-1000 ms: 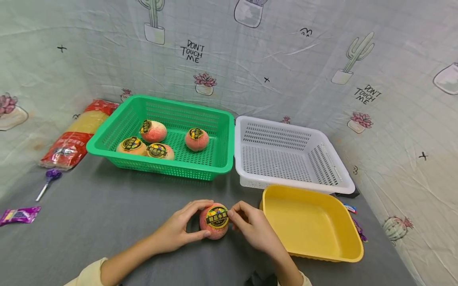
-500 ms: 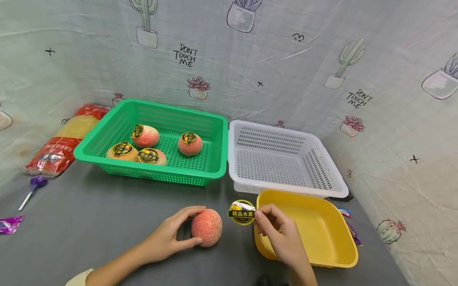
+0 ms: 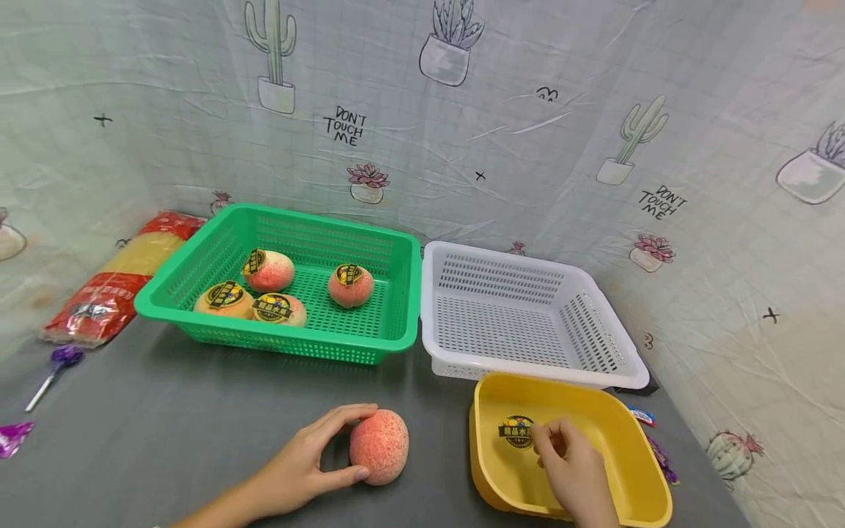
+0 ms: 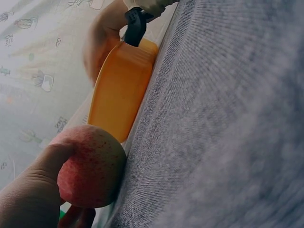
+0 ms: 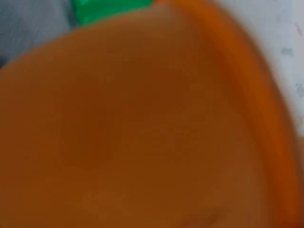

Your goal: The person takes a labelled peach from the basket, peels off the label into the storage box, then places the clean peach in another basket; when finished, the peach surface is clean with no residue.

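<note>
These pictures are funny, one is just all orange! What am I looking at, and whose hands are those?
They are a person's two bare hands, filmed by three small cameras: one worn on the head, one on each wrist. The head view looks down at a grey table. The left hand holds a pink peach that rests on the table; the left wrist view shows that same peach from very close. The right hand is inside a yellow tub, pinching a round sticker. The orange picture is the right wrist camera, so close to the tub that all is blurred. Behind stand a green basket with four peaches that wear stickers, and a white basket with nothing in it. At the left lie a red and yellow packet, a purple lollipop and a purple sweet.
</note>
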A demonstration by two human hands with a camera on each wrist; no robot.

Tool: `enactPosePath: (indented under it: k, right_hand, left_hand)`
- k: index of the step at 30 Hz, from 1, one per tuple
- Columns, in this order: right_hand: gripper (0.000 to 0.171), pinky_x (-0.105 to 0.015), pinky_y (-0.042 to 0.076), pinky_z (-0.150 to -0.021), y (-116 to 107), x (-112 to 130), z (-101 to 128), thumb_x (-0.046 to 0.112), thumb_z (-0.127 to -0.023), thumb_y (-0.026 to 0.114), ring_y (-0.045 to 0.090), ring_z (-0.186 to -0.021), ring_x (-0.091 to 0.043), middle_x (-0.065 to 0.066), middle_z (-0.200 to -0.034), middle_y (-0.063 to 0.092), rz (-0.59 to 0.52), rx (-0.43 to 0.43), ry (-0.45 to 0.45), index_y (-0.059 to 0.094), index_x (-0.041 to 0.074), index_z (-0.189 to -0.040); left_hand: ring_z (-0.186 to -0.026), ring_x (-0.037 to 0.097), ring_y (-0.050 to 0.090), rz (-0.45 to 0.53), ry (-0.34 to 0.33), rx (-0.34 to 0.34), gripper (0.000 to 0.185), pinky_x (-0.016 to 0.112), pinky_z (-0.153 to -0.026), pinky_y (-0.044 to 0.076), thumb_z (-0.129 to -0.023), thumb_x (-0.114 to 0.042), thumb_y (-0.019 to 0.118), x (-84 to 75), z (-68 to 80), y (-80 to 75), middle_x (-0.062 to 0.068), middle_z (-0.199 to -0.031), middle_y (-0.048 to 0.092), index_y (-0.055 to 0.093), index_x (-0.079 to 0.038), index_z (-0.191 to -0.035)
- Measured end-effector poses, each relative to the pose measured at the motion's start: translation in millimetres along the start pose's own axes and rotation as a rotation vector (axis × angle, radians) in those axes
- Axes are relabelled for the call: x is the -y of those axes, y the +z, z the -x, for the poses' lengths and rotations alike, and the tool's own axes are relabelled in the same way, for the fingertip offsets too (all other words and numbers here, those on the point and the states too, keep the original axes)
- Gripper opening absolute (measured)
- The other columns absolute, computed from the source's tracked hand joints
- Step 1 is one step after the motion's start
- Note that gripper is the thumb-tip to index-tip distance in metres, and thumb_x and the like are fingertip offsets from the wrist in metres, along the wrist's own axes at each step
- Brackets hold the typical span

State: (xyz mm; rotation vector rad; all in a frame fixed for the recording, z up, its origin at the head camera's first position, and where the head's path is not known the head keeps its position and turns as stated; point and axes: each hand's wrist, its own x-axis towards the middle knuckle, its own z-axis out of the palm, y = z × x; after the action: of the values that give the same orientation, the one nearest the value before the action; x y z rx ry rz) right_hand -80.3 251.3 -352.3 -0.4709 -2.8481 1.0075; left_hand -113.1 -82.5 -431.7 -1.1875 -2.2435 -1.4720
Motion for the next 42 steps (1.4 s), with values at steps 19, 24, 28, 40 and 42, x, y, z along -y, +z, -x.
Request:
enactPosePath:
  k: [19, 24, 28, 40, 42]
  right_hand:
    - [0.022, -0.030, 0.036, -0.053, 14, -13, -4, 0.024, -0.091, 0.062, 0.044, -0.058, -0.016, 0.000, -0.064, 0.048, 0.278, 0.165, -0.041, 0.059, 0.007, -0.078]
    - [0.023, -0.031, 0.040, -0.055, 15, -11, -7, 0.025, -0.090, 0.065, 0.047, -0.061, -0.016, 0.000, -0.069, 0.055, 0.313, 0.194, -0.027, 0.064, 0.003, -0.082]
    - [0.026, -0.034, 0.043, -0.058, 16, -13, -9, 0.028, -0.088, 0.067, 0.049, -0.063, -0.018, -0.003, -0.074, 0.059, 0.333, 0.204, -0.002, 0.067, 0.001, -0.084]
    - [0.037, -0.046, 0.049, -0.069, 17, -11, -10, 0.029, -0.088, 0.065, 0.057, -0.068, -0.022, -0.008, -0.079, 0.064, 0.354, 0.152, 0.000, 0.066, -0.006, -0.099]
    - [0.036, -0.047, 0.049, -0.069, 16, -10, -9, 0.027, -0.089, 0.065, 0.058, -0.068, -0.022, -0.005, -0.077, 0.064, 0.332, 0.095, -0.031, 0.065, -0.006, -0.102]
  left_hand:
    - [-0.115, 0.015, 0.051, 0.061, -0.005, -0.002, 0.059, 0.024, -0.091, 0.044, -0.084, -0.016, 0.074, -3.5, 0.8, 2.1, 0.005, -0.132, 0.050, 0.045, -0.007, -0.136]
    - [-0.115, 0.015, 0.051, 0.066, -0.007, -0.005, 0.059, 0.024, -0.091, 0.044, -0.084, -0.016, 0.074, -3.4, -0.4, 1.9, 0.005, -0.132, 0.050, 0.046, -0.007, -0.136]
    - [-0.114, 0.014, 0.052, 0.064, -0.005, -0.004, 0.060, 0.024, -0.091, 0.044, -0.084, -0.016, 0.074, -2.8, -0.7, 1.5, 0.004, -0.132, 0.050, 0.046, -0.007, -0.136]
    - [-0.114, 0.015, 0.052, 0.056, 0.006, -0.002, 0.060, 0.024, -0.091, 0.045, -0.084, -0.016, 0.074, -0.6, -0.8, 0.9, 0.004, -0.132, 0.050, 0.045, -0.006, -0.136]
    - [-0.113, 0.015, 0.052, 0.054, 0.009, -0.003, 0.060, 0.024, -0.090, 0.045, -0.084, -0.015, 0.074, -0.3, -1.2, 0.7, 0.005, -0.132, 0.050, 0.045, -0.006, -0.136]
